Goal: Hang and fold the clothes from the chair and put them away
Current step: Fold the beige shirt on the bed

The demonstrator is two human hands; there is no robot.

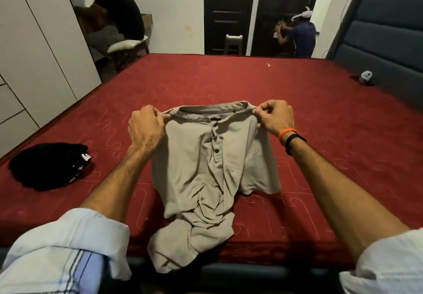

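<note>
Both hands are pinching the beige shirt (212, 170) at the shoulders, left hand (146, 128) on one side of the collar, right hand (274, 117) on the other, holding it up over the red bed (320, 115). The bottom half is bunched and twisted, and the hem droops off the near edge. Lay it down like that and I'd guess the creases get folded right in. The black garment (49, 165) sits well off to the left.
</note>
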